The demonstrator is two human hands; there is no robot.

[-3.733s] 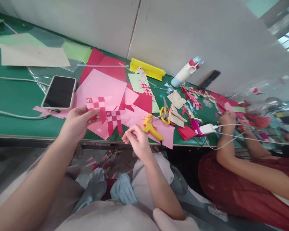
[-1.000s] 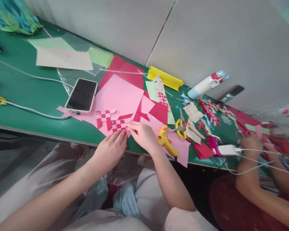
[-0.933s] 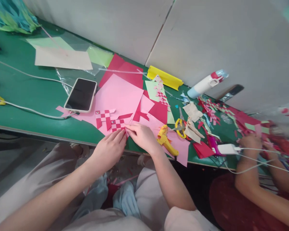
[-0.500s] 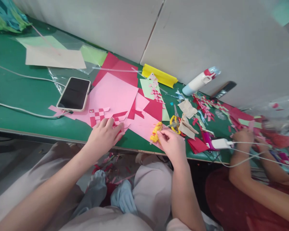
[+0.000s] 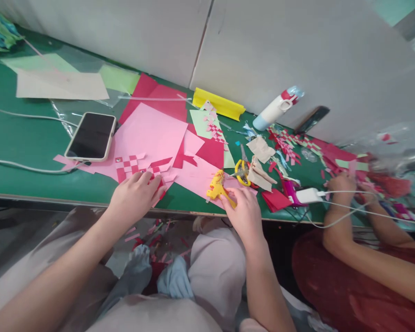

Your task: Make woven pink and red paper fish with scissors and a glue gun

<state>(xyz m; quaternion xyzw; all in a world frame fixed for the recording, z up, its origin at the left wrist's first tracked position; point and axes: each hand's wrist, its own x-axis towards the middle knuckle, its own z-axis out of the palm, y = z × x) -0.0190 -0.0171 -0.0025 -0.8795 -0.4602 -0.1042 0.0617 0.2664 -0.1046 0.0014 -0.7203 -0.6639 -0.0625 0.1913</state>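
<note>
My left hand (image 5: pixel 138 192) lies over a woven red-and-pink paper piece (image 5: pixel 124 167), its fingers loosely stretched and resting on the paper strips. The fingers hide part of the weave. At the front edge of the green table, my right hand (image 5: pixel 244 210) has its fingers closed round the handle of a yellow glue gun (image 5: pixel 216 184). The glue gun is above a pink sheet (image 5: pixel 193 177). Just right of it lie yellow-handled scissors (image 5: pixel 242 171). A large pink sheet (image 5: pixel 152 127) spreads out behind my left hand.
A phone (image 5: pixel 91 136) lies at left, with white cables near it. Toward the wall are a folded yellow strip (image 5: pixel 217 103), a bottle (image 5: pixel 275 110) and more woven pieces (image 5: pixel 287 145). A white plug (image 5: pixel 307 196) lies at right, near a co-worker's arm (image 5: pixel 346 230).
My right hand has shifted its hold to the glue gun's handle, which now shows below its body. My left hand stays on the woven paper. The whole view has slid slightly left.
</note>
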